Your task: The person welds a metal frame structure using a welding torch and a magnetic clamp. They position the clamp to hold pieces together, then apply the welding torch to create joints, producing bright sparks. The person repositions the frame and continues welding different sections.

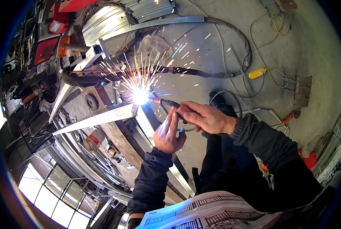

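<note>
My right hand (pixel 210 118) is closed around the red handle of a welding torch (pixel 169 103), its dark neck and copper-coloured nozzle pointing left. At the tip a white-blue arc glares, and sparks spray up and outward. The glare lies where a bright metal tube (pixel 98 120) meets a second metal tube (pixel 149 124), hiding the joint itself. My left hand (pixel 169 135) is just below the torch, its first fingers stretched up against the handle and neck without wrapping round it. Its thumb stands apart.
Metal lengths (pixel 155 11) and thick dark hoses (pixel 204 73) lie beyond the arc. A yellow connector block (pixel 257 73) with cords is on the floor at right. A toothed disc (pixel 91 102) rests on a beam. A printed sheet (pixel 212 212) is close to my body.
</note>
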Available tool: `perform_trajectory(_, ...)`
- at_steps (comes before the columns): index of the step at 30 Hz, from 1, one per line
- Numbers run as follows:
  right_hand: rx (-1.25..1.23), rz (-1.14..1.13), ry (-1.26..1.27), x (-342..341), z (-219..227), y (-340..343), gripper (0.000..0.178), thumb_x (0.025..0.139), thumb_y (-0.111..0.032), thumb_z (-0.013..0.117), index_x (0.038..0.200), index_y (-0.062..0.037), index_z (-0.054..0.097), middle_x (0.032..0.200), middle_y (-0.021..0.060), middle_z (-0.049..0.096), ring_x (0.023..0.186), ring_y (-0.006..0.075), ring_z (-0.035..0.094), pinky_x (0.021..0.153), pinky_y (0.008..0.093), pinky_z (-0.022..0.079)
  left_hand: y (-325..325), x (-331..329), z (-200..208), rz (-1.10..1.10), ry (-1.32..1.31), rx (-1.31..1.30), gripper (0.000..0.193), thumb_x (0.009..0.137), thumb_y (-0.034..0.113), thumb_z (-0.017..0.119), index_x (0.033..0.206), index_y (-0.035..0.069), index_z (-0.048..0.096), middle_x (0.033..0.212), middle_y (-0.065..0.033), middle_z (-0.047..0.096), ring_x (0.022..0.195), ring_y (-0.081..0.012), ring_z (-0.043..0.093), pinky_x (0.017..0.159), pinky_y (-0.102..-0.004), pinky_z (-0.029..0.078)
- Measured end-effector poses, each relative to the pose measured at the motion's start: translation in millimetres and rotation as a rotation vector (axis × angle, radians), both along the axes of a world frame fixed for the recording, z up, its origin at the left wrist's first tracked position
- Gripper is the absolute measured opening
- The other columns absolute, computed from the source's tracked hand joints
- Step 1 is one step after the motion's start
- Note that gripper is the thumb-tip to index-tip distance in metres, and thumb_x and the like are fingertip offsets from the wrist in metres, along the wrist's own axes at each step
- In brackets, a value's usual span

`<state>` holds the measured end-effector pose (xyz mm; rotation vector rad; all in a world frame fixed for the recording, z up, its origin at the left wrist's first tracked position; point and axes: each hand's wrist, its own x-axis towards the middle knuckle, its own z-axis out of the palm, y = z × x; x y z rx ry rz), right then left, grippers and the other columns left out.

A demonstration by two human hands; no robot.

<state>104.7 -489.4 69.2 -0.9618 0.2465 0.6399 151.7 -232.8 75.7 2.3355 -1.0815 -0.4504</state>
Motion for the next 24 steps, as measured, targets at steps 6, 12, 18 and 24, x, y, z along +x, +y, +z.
perform_trajectory(6,0.0,-0.005,0.003,-0.9,-1.1,1.7,0.063,0.119,-0.044,0.055,0.166,-0.0042,0.043,0.109,0.0024,0.066,0.078,0.0089,0.064,0.07,0.0272,0.059,-0.2,0.1,0.5,-0.004,-0.009,-0.006,0.102,0.071,0.003,0.081,0.165,-0.004,0.044,0.163,-0.0295,0.055,0.101,-0.0396,0.079,0.076,-0.042,0.065)
perform_trajectory(12,-0.002,-0.007,0.002,-2.1,-3.4,3.8,0.061,0.119,-0.042,0.055,0.166,-0.0044,0.044,0.106,0.0017,0.065,0.079,0.0087,0.063,0.07,0.0271,0.059,-0.7,0.0,1.3,0.002,0.002,0.001,0.102,0.071,0.001,0.081,0.166,-0.004,0.043,0.162,-0.0289,0.056,0.097,-0.036,0.08,0.075,-0.0421,0.065)
perform_trajectory(18,-0.008,-0.01,-0.004,-1.2,-2.9,3.2,0.061,0.119,-0.043,0.054,0.166,-0.0046,0.044,0.104,0.0011,0.065,0.078,0.0084,0.062,0.069,0.027,0.058,-1.9,-2.1,3.1,0.022,0.027,0.032,0.1,0.072,0.001,0.081,0.165,-0.005,0.044,0.163,-0.0268,0.056,0.101,-0.033,0.08,0.079,-0.0408,0.065)
perform_trajectory(24,-0.012,0.0,0.002,-1.1,-2.2,3.5,0.06,0.12,-0.042,0.054,0.165,-0.0045,0.044,0.103,0.0005,0.064,0.077,0.0082,0.061,0.069,0.0269,0.057,-1.7,-0.9,5.1,0.015,0.013,0.041,0.101,0.073,0.003,0.081,0.166,-0.004,0.043,0.163,-0.0269,0.056,0.104,-0.0347,0.08,0.08,-0.0419,0.066)
